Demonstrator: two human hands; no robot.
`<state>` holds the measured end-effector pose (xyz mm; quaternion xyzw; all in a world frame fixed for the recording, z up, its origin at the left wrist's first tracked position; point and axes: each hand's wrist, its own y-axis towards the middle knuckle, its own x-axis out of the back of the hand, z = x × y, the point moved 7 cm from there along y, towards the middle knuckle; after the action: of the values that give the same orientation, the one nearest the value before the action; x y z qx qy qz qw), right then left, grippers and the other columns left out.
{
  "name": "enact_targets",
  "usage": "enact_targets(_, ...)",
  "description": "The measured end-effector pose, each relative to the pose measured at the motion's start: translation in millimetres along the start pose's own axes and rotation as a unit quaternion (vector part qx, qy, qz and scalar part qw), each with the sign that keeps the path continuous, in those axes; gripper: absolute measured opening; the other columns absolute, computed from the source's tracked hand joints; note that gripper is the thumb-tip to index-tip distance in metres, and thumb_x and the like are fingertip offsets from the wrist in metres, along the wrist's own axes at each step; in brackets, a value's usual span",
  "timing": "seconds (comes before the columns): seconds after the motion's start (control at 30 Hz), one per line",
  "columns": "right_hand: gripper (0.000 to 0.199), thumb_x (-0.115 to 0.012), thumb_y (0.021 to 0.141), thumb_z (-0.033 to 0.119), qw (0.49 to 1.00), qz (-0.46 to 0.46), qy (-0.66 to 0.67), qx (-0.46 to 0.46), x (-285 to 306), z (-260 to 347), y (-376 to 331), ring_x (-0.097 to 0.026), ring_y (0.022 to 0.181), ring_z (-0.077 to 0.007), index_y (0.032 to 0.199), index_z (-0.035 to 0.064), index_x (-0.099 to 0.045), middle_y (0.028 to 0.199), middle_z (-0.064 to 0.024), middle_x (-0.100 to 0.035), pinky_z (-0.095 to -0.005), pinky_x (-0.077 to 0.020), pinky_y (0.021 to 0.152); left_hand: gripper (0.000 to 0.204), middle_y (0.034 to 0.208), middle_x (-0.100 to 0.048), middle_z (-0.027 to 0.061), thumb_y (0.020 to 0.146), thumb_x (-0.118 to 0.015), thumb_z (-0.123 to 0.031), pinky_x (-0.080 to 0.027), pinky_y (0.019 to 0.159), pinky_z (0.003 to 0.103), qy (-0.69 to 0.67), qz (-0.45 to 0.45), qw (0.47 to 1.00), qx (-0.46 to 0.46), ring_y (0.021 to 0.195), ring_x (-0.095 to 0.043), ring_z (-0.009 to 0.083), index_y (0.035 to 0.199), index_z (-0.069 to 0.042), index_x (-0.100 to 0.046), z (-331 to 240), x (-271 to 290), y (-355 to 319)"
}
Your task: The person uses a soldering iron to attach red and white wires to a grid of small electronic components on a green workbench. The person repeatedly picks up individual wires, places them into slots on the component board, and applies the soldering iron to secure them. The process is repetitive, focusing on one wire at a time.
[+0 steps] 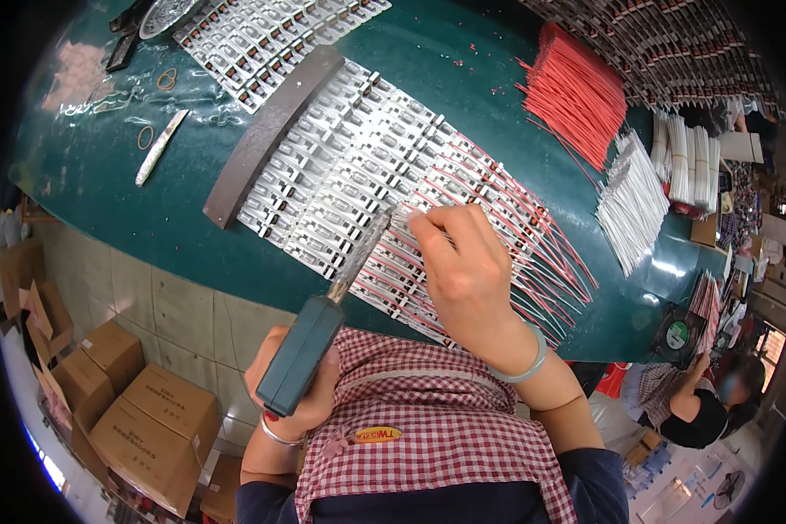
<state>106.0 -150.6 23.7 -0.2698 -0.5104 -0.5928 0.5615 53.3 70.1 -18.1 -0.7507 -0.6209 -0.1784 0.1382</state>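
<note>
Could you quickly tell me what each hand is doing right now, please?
Left hand: closed around the teal-handled soldering iron.
Right hand: fingertips pinched on a thin wire; grip unclear.

Green table (105,166), tiled floor (183,306), seemingly cardboard boxes (153,419)

surface: dark green table (105,166), glossy, curved near edge
centre: rows of small metal parts (341,175) laid flat in strips, red and white wires running off their right side
across the rows: long dark flat bar (271,131), lying diagonally on their left end
upper left: second sheet of metal parts (262,35); rubber bands (146,136); pale slim tool (160,147)
upper right: bundle of red wires (576,92)
right: bundles of white wires (633,201)
</note>
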Motion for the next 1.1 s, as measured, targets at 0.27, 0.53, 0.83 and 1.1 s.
enact_targets(0.27, 0.031, -0.066, 0.073, 0.0, 1.0, -0.001, 0.005, -0.001, 1.0, 0.6, 0.4, -0.059, 0.085, -0.0259, 0.104, -0.0042, -0.068, 0.094, -0.0101, -0.059, -0.035, -0.0505, 0.067, 0.026, 0.095, -0.07, 0.0166, 0.077, -0.078, -0.003, -0.056, 0.066, 0.034, 0.002, -0.002, 1.0, 0.005, 0.076, -0.071, 0.03, 0.102, 0.001, -0.072, -0.9, 4.3, 1.3)
enact_targets(0.53, 0.032, -0.067, 0.072, -0.002, 1.0, -0.028, 0.004, 0.004, 7.3, -6.8, 3.8, -0.059, 0.082, -0.0264, 0.103, -0.005, -0.067, 0.093, -0.0109, -0.059, -0.0351, -0.0499, 0.064, 0.027, 0.098, -0.072, 0.0176, 0.077, -0.078, 0.0, -0.057, 0.07, 0.034, -0.033, -0.017, 0.999, 0.0, 0.08, -0.073, 0.0302, 0.102, 0.004, -0.072, -1.7, -0.4, 8.4)
enact_targets(0.83, 0.029, -0.067, 0.072, 0.0, 1.0, -0.02, -0.007, -0.005, 4.3, -8.9, 5.0, -0.058, 0.081, -0.025, 0.101, -0.0042, -0.068, 0.091, -0.0101, -0.059, -0.0344, -0.0497, 0.062, 0.023, 0.097, -0.071, 0.0165, 0.075, -0.077, 0.004, -0.057, 0.069, 0.034, -0.018, 0.011, 1.0, -0.011, 0.08, -0.072, 0.0311, 0.098, 0.003, -0.072, -7.0, -5.5, 15.1)
enact_targets(1.1, 0.029, -0.067, 0.073, 0.001, 1.0, -0.012, -0.012, -0.008, 3.6, -9.2, 4.8, -0.058, 0.082, -0.0245, 0.102, -0.004, -0.068, 0.092, -0.0095, -0.058, -0.0338, -0.05, 0.063, 0.021, 0.091, -0.069, 0.0137, 0.075, -0.076, 0.005, -0.055, 0.064, 0.033, 0.021, 0.002, 0.998, -0.063, 0.074, -0.07, 0.0291, 0.096, 0.002, -0.072, -22.0, -5.3, 25.7)
